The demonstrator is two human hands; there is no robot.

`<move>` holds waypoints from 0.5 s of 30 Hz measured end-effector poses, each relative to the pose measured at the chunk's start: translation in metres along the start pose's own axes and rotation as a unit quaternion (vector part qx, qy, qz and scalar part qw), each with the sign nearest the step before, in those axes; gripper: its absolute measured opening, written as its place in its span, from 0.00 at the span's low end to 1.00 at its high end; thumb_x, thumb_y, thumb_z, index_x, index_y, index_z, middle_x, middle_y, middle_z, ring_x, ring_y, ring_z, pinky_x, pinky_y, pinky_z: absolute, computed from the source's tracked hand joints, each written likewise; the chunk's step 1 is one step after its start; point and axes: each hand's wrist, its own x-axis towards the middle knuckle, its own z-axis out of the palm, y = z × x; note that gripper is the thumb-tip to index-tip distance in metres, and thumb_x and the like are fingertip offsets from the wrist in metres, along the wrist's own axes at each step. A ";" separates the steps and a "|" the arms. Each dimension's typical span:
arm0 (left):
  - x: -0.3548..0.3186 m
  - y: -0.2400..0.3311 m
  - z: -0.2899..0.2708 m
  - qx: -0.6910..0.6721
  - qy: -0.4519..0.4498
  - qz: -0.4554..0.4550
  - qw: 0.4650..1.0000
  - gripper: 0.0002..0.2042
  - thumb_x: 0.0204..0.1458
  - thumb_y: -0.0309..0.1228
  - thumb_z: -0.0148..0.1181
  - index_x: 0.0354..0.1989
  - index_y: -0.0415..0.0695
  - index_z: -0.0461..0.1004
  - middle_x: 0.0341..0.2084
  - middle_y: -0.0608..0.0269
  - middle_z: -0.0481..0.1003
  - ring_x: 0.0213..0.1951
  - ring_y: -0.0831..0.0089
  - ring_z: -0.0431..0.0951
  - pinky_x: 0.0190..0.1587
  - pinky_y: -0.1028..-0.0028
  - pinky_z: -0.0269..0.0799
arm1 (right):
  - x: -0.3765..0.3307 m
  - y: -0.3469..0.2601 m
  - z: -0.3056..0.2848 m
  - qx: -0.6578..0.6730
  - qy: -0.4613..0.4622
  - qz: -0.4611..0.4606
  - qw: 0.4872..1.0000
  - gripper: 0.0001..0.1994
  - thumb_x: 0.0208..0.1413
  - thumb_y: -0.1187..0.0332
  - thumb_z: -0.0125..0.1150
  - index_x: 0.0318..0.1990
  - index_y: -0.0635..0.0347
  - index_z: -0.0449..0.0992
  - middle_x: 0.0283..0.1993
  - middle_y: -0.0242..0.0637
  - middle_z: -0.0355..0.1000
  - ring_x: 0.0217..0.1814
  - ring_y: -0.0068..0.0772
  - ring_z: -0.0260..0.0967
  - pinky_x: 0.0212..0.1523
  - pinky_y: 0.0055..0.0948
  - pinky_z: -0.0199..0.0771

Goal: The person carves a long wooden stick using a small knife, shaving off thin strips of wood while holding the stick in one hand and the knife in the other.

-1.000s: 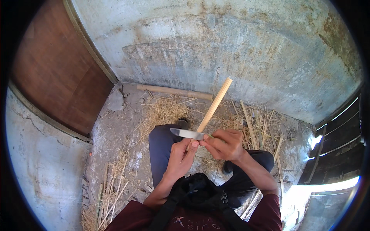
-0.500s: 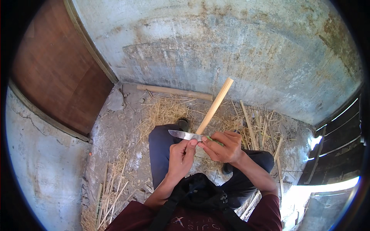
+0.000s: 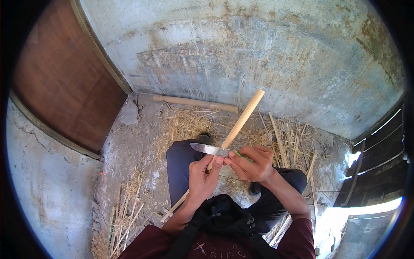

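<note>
A long pale bamboo strip (image 3: 245, 118) slants across in front of me, its far end up toward the wall and its near end showing beside my left forearm. My left hand (image 3: 204, 178) is closed around the strip, thumb on top. In my right hand (image 3: 255, 165) is a knife (image 3: 210, 149) with a green handle, its blade pointing left and lying across the strip just beyond my left thumb. The thumbs of both hands are close together by the blade. My fingers hide part of the handle and part of the strip.
Straw-like shavings (image 3: 183, 125) cover the floor around my feet. A bamboo pole (image 3: 196, 102) lies along the base of the stained wall (image 3: 241, 56). Split strips (image 3: 282, 142) lie to the right, more sticks (image 3: 125, 220) at left. A brown door panel (image 3: 69, 82) stands far left.
The bamboo strip has shifted slightly to the right at its far end, and its near end now shows by my left forearm. The knife and right hand have moved slightly right.
</note>
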 end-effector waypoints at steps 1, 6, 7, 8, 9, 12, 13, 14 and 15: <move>0.000 0.002 0.001 0.001 -0.006 0.009 1.000 0.13 0.72 0.35 0.60 0.42 0.36 0.84 0.19 0.68 0.76 0.19 0.87 0.62 0.21 0.77 0.53 | 0.001 0.000 0.000 0.004 0.001 0.006 1.000 0.13 0.43 0.66 0.84 0.36 0.55 0.86 0.26 0.28 0.73 0.19 0.25 0.69 0.18 0.25 0.63; 0.002 0.004 0.009 0.005 0.013 0.046 0.999 0.13 0.74 0.34 0.56 0.44 0.37 0.83 0.16 0.69 0.69 0.19 0.86 0.60 0.21 0.75 0.52 | 0.000 0.006 0.002 -0.001 0.019 0.004 1.000 0.13 0.48 0.64 0.83 0.39 0.52 0.85 0.26 0.24 0.69 0.18 0.19 0.65 0.17 0.25 0.58; 0.002 0.006 0.011 0.003 0.028 0.054 0.998 0.13 0.74 0.33 0.55 0.43 0.37 0.82 0.15 0.70 0.65 0.19 0.86 0.59 0.21 0.75 0.51 | 0.001 0.006 0.002 -0.005 0.029 0.006 1.000 0.12 0.49 0.64 0.83 0.38 0.53 0.85 0.25 0.25 0.70 0.18 0.21 0.65 0.17 0.26 0.59; 0.002 0.005 0.009 0.003 0.027 0.055 0.998 0.13 0.74 0.33 0.55 0.43 0.37 0.82 0.15 0.70 0.65 0.19 0.86 0.59 0.21 0.75 0.51 | 0.002 0.007 0.001 -0.010 0.040 0.009 0.999 0.11 0.50 0.64 0.82 0.38 0.54 0.85 0.24 0.26 0.70 0.17 0.22 0.65 0.17 0.27 0.59; 0.000 0.003 0.004 0.012 0.013 0.040 0.999 0.14 0.75 0.33 0.54 0.40 0.37 0.81 0.14 0.70 0.63 0.18 0.87 0.57 0.21 0.74 0.50 | 0.002 0.012 -0.002 -0.011 0.041 0.009 0.999 0.11 0.50 0.64 0.82 0.38 0.54 0.85 0.24 0.26 0.70 0.17 0.22 0.65 0.17 0.27 0.59; -0.006 -0.004 -0.001 0.020 0.004 0.015 1.000 0.15 0.75 0.34 0.54 0.36 0.38 0.79 0.13 0.71 0.58 0.17 0.87 0.55 0.20 0.73 0.47 | 0.001 0.037 -0.011 0.007 0.055 0.076 0.996 0.10 0.51 0.67 0.82 0.37 0.56 0.84 0.22 0.29 0.69 0.16 0.26 0.65 0.16 0.29 0.59; -0.007 -0.004 -0.001 0.019 0.005 0.008 1.000 0.16 0.75 0.34 0.54 0.34 0.38 0.78 0.12 0.72 0.57 0.17 0.87 0.55 0.20 0.73 0.46 | 0.002 0.042 -0.013 -0.002 0.061 0.082 0.995 0.10 0.51 0.69 0.82 0.37 0.57 0.84 0.22 0.30 0.70 0.16 0.27 0.65 0.16 0.29 0.60; -0.009 -0.005 -0.001 0.019 0.004 0.008 1.000 0.16 0.75 0.34 0.54 0.34 0.38 0.78 0.12 0.72 0.57 0.17 0.87 0.55 0.20 0.73 0.46 | 0.002 0.045 -0.015 -0.011 0.066 0.088 0.994 0.10 0.50 0.70 0.82 0.36 0.58 0.84 0.21 0.31 0.70 0.16 0.29 0.66 0.16 0.29 0.60; -0.010 -0.006 -0.002 0.026 0.002 0.003 1.000 0.16 0.75 0.34 0.54 0.34 0.39 0.79 0.12 0.72 0.57 0.17 0.87 0.55 0.20 0.73 0.46 | 0.003 0.043 -0.016 -0.012 0.067 0.089 0.994 0.10 0.50 0.70 0.82 0.36 0.58 0.84 0.21 0.31 0.70 0.16 0.29 0.66 0.16 0.29 0.60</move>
